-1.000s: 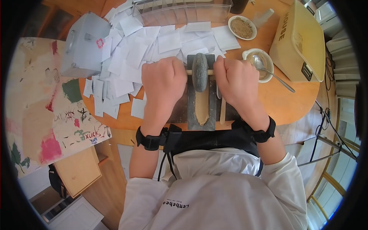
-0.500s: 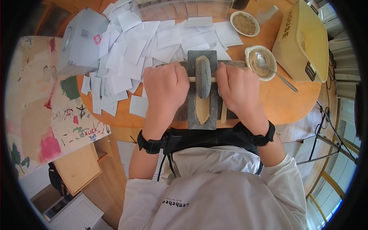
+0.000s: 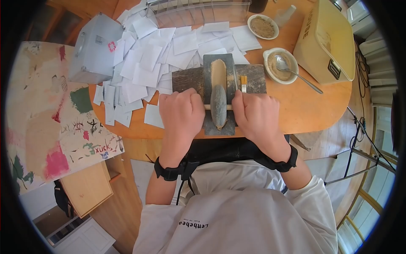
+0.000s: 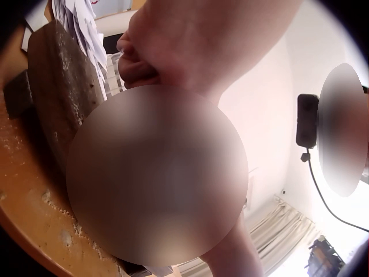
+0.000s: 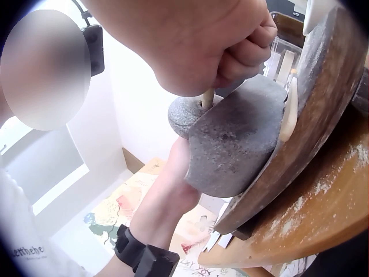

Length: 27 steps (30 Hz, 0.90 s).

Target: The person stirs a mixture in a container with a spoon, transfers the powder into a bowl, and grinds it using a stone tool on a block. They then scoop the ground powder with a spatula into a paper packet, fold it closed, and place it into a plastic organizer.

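Note:
A grey stone grinding wheel [image 3: 218, 108] stands on edge in the near end of a long stone trough [image 3: 207, 80]. Tan powder [image 3: 218, 72] lines the trough's groove. Through the wheel runs a pale wooden axle [image 3: 229, 107]. My left hand [image 3: 182, 112] grips its left end, and my right hand [image 3: 257, 112] holds the other, fingers curled round it in the right wrist view, close above the trough wall [image 5: 236, 133]. Under the trough lies a dark thick board [image 3: 188, 78], with a flat brush [image 3: 243, 84] on it just beyond my right hand. A blurred disc covers much of the left wrist view.
White paper packets [image 3: 148, 59] spread over the table's left side, by a silver case [image 3: 91, 51]. At right are a bowl with a spoon [image 3: 281, 65], a dish of coarse powder [image 3: 263, 27] and a yellow bin [image 3: 325, 46]. A clear divided tray [image 3: 198, 12] stands behind.
Both hands have drawn the wheel along the trough from its far part to the near end. The powder beyond the wheel and the brush's bristles now show.

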Available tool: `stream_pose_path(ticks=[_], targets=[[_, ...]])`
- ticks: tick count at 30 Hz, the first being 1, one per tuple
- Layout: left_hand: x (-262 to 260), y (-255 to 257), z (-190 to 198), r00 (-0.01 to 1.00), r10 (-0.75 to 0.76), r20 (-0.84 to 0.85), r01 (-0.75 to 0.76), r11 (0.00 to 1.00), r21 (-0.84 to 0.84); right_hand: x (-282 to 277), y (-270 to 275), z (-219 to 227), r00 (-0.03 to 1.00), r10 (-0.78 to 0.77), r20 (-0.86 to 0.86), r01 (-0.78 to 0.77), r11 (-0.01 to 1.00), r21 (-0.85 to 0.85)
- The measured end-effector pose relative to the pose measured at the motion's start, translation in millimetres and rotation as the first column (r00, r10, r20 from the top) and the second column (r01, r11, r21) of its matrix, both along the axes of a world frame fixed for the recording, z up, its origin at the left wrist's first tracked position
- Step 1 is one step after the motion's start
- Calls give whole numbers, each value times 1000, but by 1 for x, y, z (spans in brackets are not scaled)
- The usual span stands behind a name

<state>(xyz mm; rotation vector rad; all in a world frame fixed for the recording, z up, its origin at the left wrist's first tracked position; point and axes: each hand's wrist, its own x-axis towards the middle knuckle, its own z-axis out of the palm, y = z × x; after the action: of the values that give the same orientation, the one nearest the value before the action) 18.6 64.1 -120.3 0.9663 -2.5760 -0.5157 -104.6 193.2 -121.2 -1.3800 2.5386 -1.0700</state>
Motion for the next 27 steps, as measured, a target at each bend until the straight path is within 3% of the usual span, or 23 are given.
stream_pose_path(ticks=[17, 27], targets=[[-23, -20, -8, 998, 0, -58, 0, 1000, -7, -20, -21, -6, 996, -49, -73, 50, 999, 19], [-39, -39, 10, 998, -16, -64, 14, 999, -36, -38, -42, 7, 991, -44, -128, 34, 997, -74]])
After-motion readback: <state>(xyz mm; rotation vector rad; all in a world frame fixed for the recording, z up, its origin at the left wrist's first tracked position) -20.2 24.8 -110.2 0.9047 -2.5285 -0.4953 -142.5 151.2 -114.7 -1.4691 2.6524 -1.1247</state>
